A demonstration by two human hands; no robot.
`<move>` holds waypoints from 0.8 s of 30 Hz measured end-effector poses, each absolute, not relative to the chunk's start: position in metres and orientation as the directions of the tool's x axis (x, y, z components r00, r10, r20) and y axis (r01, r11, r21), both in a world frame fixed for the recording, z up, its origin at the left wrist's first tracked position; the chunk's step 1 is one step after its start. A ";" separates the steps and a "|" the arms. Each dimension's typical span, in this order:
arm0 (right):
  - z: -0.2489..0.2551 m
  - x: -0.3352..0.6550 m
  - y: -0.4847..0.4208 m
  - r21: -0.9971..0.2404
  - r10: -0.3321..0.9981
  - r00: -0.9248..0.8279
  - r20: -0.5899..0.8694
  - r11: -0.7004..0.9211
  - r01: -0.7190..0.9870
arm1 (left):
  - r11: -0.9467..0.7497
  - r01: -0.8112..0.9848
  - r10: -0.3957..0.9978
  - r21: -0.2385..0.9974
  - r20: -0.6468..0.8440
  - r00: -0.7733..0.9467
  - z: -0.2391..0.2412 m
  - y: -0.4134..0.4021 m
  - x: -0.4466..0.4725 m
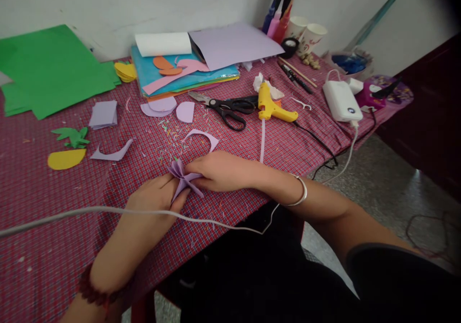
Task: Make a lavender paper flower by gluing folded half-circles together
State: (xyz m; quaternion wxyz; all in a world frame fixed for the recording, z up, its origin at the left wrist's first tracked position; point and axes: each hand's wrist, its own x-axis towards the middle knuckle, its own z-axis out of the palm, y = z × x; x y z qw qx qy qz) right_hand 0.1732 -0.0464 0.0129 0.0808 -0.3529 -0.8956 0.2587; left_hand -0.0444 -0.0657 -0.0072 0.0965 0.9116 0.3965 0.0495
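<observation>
Between my two hands, close to the table's front edge, is a purple paper flower point(184, 181) with several folded petals fanning out. My left hand point(153, 196) grips it from the left, fingers closed on the paper. From the right, my right hand point(219, 170) pinches another petal, its fingertips partly hidden behind the paper. Just beyond the hands lies a curved purple paper offcut point(204, 136). Black-handled scissors point(225, 107) rest farther back, near purple paper half-rounds point(160, 107). A yellow glue gun point(270, 106) with a glue stick in it stands to the right.
Green paper sheets point(54, 73) lie at the back left. Coloured paper packs point(144, 71) and a purple sheet point(234, 44) are against the wall. A white power bank point(341, 101) sits at the right. A white cable point(90, 209) crosses in front of my left wrist.
</observation>
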 end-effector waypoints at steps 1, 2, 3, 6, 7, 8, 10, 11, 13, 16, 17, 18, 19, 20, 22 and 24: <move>0.013 0.173 -0.046 -0.516 0.675 -0.737 -0.039 0.617 0.593 | -0.666 0.715 0.734 0.213 0.018 0.679 -0.008 -0.066 -0.045; 0.013 0.173 -0.047 -0.513 0.676 -0.735 -0.039 0.618 0.596 | -0.667 0.714 0.734 0.212 0.023 0.678 -0.008 -0.066 -0.045; 0.013 0.173 -0.047 -0.511 0.676 -0.736 -0.038 0.620 0.596 | -0.670 0.711 0.731 0.214 0.026 0.682 -0.008 -0.066 -0.045; 0.013 0.174 -0.047 -0.513 0.672 -0.740 -0.034 0.623 0.590 | -0.670 0.710 0.730 0.217 0.020 0.683 -0.007 -0.066 -0.046; 0.013 0.174 -0.047 -0.515 0.671 -0.740 -0.033 0.623 0.588 | -0.667 0.714 0.733 0.215 0.014 0.680 -0.007 -0.066 -0.046; 0.013 0.174 -0.047 -0.517 0.671 -0.741 -0.032 0.623 0.587 | -0.664 0.717 0.735 0.212 0.012 0.677 -0.007 -0.066 -0.046; 0.013 0.173 -0.047 -0.517 0.672 -0.740 -0.032 0.622 0.588 | -0.662 0.718 0.738 0.214 0.018 0.675 -0.006 -0.066 -0.045; 0.013 0.173 -0.047 -0.519 0.672 -0.739 -0.033 0.621 0.588 | -0.664 0.715 0.736 0.218 0.023 0.677 -0.006 -0.066 -0.045; 0.014 0.173 -0.047 -0.523 0.673 -0.739 -0.038 0.617 0.589 | -0.665 0.711 0.734 0.228 0.027 0.678 -0.006 -0.067 -0.044; 0.014 0.173 -0.047 -0.537 0.672 -0.739 -0.047 0.607 0.586 | -0.660 0.715 0.737 0.233 0.011 0.676 -0.006 -0.066 -0.044; 0.014 0.173 -0.047 -0.542 0.671 -0.740 -0.049 0.604 0.584 | -0.659 0.714 0.736 0.234 0.005 0.677 -0.006 -0.066 -0.044; 0.014 0.173 -0.047 -0.546 0.671 -0.740 -0.051 0.602 0.583 | -0.660 0.714 0.735 0.234 -0.001 0.679 -0.006 -0.066 -0.044; 0.014 0.173 -0.047 -0.548 0.670 -0.740 -0.054 0.599 0.583 | -0.659 0.715 0.734 0.234 -0.007 0.679 -0.006 -0.066 -0.044; 0.015 0.173 -0.047 -0.549 0.671 -0.739 -0.058 0.597 0.585 | -0.658 0.716 0.735 0.232 -0.009 0.678 -0.006 -0.066 -0.044; 0.015 0.173 -0.047 -0.546 0.675 -0.735 -0.065 0.592 0.592 | -0.658 0.718 0.736 0.229 -0.006 0.677 -0.005 -0.066 -0.044; 0.016 0.173 -0.047 -0.542 0.678 -0.732 -0.066 0.592 0.596 | -0.660 0.717 0.737 0.225 0.005 0.676 -0.005 -0.066 -0.044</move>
